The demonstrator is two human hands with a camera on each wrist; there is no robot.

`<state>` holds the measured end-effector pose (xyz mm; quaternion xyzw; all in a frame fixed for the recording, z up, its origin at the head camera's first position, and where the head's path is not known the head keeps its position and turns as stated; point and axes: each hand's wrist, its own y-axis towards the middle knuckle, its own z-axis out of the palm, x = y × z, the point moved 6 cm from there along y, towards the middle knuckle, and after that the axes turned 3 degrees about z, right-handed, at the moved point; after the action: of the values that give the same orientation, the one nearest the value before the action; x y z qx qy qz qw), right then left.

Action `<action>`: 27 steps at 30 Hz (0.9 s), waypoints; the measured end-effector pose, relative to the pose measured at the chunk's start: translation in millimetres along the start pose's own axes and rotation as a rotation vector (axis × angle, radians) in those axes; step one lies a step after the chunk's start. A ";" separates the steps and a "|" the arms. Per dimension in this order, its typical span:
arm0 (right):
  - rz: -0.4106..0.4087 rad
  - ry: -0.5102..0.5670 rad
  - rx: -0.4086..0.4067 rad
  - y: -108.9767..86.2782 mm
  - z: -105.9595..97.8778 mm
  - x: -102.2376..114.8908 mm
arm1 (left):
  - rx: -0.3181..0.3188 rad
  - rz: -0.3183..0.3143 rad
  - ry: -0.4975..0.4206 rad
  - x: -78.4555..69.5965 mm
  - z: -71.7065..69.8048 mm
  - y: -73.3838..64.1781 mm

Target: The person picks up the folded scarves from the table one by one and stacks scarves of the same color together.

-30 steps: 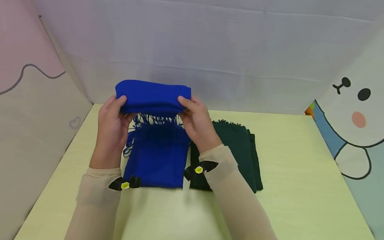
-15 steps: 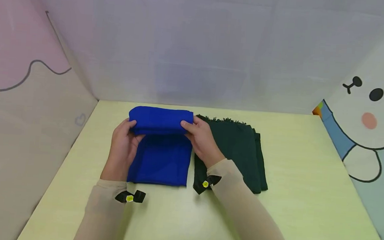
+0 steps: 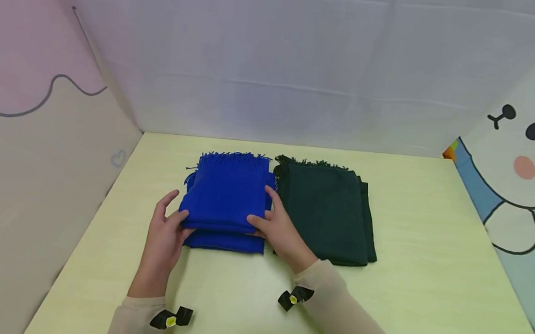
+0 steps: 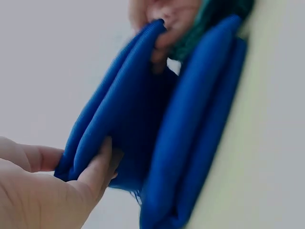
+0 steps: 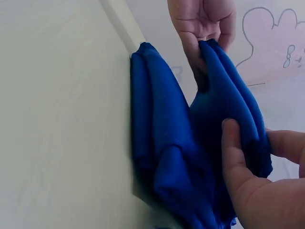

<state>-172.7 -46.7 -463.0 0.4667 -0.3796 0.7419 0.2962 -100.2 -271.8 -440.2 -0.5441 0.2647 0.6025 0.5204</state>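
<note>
A folded blue fringed scarf (image 3: pixel 226 192) is held by its near edge above a second folded blue scarf (image 3: pixel 225 242), its fringe toward the back. My left hand (image 3: pixel 163 237) pinches the upper scarf's near left corner, thumb above and fingers beneath. At the near right corner my right hand (image 3: pixel 281 230) pinches it the same way. Both wrist views show a gap between the raised folded edge (image 4: pixel 114 100) and the lower blue fold (image 5: pixel 159 105), which lies on the table.
Right beside the blue scarves lies a stack of folded dark green fringed scarves (image 3: pixel 325 212). The pale yellow table (image 3: pixel 427 281) meets a whitish back wall (image 3: pixel 274 69), with cartoon-printed panels at both sides.
Both hands have come down and nearer with the upper blue scarf. It was raised toward the back and now hangs low over the lower one, its fringe spread at the far end.
</note>
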 end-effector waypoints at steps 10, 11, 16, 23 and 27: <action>-0.043 -0.280 0.062 -22.1 14.0 -0.7 | -0.053 0.093 0.471 -2.0 -13.9 -20.2; -0.039 -0.280 0.062 -22.8 13.9 -1.6 | -0.063 0.103 0.515 -1.6 -14.8 -22.0; -0.013 -0.380 0.054 -22.3 10.6 -13.5 | -0.105 0.154 0.814 4.5 -19.3 -25.3; 0.068 -0.674 0.067 -21.7 14.9 -28.1 | -0.055 0.202 1.120 18.5 -22.2 -19.2; 0.085 -0.701 0.065 -22.0 18.0 -28.4 | -0.064 0.173 1.079 24.9 -28.5 -14.0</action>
<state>-135.8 -52.4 -477.8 0.6860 -0.4532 0.5600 0.1018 -73.2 -284.1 -467.5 -0.7678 0.5193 0.2864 0.2424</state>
